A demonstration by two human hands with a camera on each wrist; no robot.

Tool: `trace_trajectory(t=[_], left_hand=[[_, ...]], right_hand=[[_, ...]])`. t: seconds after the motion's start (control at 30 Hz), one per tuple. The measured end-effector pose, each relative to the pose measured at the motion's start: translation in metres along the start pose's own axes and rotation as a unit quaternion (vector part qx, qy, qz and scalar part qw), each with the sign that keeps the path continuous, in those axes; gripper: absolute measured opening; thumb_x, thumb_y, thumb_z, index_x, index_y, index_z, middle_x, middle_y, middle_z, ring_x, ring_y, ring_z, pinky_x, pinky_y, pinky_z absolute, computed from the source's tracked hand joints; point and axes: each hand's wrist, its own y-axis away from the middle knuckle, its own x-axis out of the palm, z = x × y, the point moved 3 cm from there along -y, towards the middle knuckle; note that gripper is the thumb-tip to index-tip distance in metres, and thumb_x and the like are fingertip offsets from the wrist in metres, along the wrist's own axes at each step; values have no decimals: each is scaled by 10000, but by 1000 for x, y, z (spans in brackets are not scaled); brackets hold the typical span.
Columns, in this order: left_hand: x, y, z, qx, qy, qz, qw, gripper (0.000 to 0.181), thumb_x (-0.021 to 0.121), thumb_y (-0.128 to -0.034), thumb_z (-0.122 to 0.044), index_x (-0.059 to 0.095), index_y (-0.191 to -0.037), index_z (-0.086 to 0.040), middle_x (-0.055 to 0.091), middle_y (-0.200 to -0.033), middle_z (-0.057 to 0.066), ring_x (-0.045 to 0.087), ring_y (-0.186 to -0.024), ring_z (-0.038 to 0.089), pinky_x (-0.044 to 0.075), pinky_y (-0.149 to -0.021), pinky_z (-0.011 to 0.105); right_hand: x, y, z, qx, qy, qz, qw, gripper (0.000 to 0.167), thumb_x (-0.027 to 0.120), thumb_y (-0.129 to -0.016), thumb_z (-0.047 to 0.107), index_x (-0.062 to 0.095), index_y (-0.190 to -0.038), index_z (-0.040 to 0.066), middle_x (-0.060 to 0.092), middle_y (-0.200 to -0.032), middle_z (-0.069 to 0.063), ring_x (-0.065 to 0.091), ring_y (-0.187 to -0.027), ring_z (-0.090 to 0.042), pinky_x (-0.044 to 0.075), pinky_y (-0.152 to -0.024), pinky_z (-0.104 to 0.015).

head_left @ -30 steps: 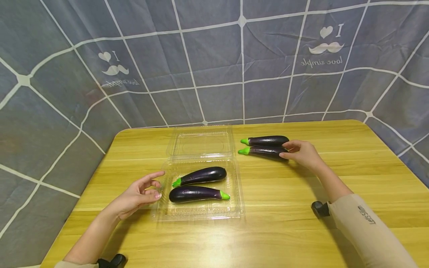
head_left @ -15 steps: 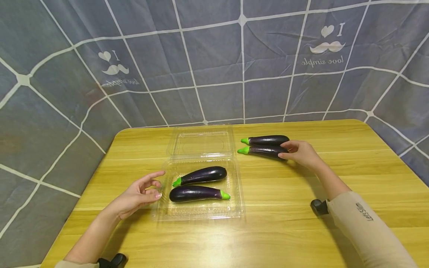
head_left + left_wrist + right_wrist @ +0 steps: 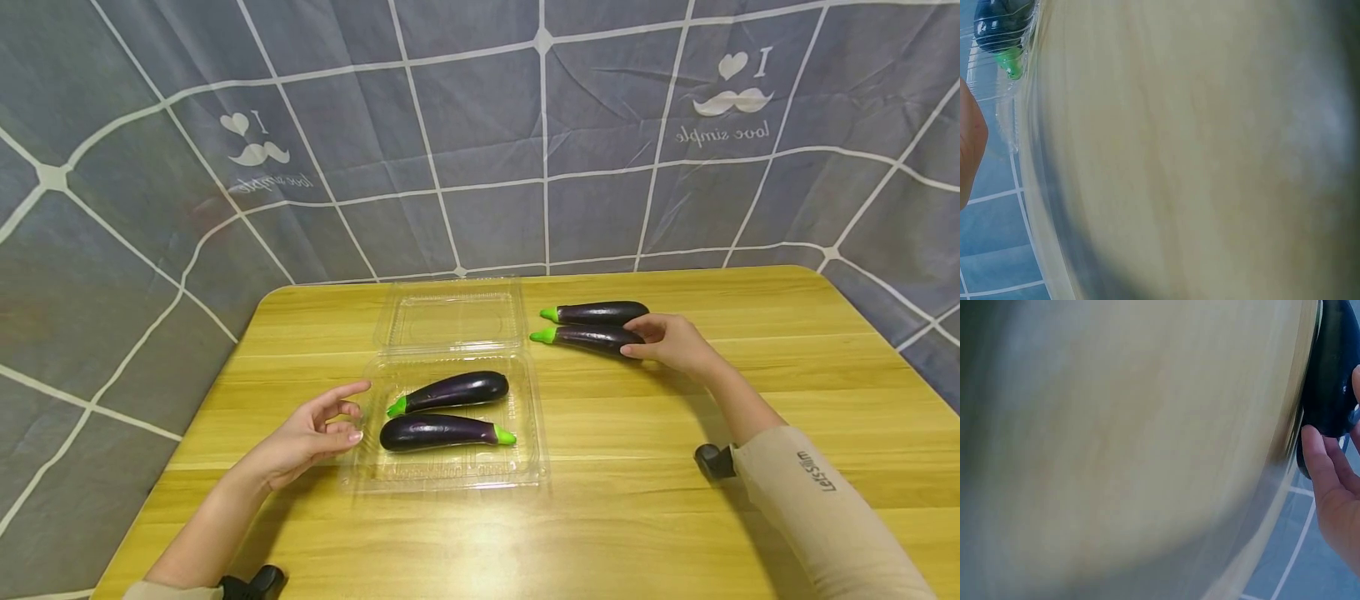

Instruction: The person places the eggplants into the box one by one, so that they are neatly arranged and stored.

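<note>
At the back right of the table, my right hand [image 3: 675, 343] pinches the rounded end of the nearer eggplant [image 3: 588, 337] between thumb and fingers. That eggplant lies on the wood with its green stem to the left. Just behind it lies another eggplant [image 3: 600, 313]. In the right wrist view, the fingers [image 3: 1322, 462] are at the dark end of the eggplant [image 3: 1330, 375]. My left hand [image 3: 307, 437] is beside the left wall of a clear plastic container [image 3: 450, 477], fingers loosely bent and holding nothing; contact cannot be told. Inside are a rear eggplant [image 3: 453, 392] and a front eggplant [image 3: 442, 433].
The container's hinged lid [image 3: 450, 321] lies folded back toward the rear edge of the wooden table [image 3: 600, 517]. A grey curtain [image 3: 495, 167] with white lines hangs behind and around the table.
The gripped eggplant has shifted very slightly to the left, along with my right hand. My left hand stays by the container.
</note>
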Motion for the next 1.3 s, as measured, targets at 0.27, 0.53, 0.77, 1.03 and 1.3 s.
trace_trajectory(t=[0.27,0.53,0.77,1.03,1.3], left_hand=[[0,0,0,17,43,16,10000,639,597,-867,40,325,-1432,-86,410,-1071,51,508,-813,66,518,-793,226],[0,1,1,34,27,27,10000,628,599,-867,38,349,-1424,-108,407,-1074,55,503,-817,68,518,-803,235],[1,0,-1,46,21,38,10000,628,596,-868,39,340,-1425,-97,410,-1068,48,504,-808,63,519,-797,231],[1,1,-2,13,14,8,10000,631,601,-865,35,343,-1425,-98,409,-1070,52,505,-807,66,520,-790,228],[1,0,-2,-2,42,8,10000,625,602,-865,35,365,-1419,-133,407,-1071,57,504,-803,67,520,-784,225]], right_hand=[[2,1,-1,20,-106,73,9999,541,713,-828,315,560,-1229,-16,521,-1226,-268,498,-1103,-385,438,-919,-500],[0,4,2,115,-175,29,9998,549,718,-820,331,563,-1231,2,532,-1224,-252,517,-1093,-362,448,-912,-477],[-7,11,7,168,-228,4,9996,569,716,-813,372,564,-1236,24,524,-1248,-244,500,-1126,-360,428,-935,-489],[-11,17,13,268,-340,63,9990,600,717,-808,386,547,-1253,21,513,-1265,-228,463,-1165,-360,416,-943,-486],[-15,22,21,185,-351,63,9992,580,720,-812,357,548,-1247,13,529,-1252,-215,460,-1165,-357,406,-947,-480]])
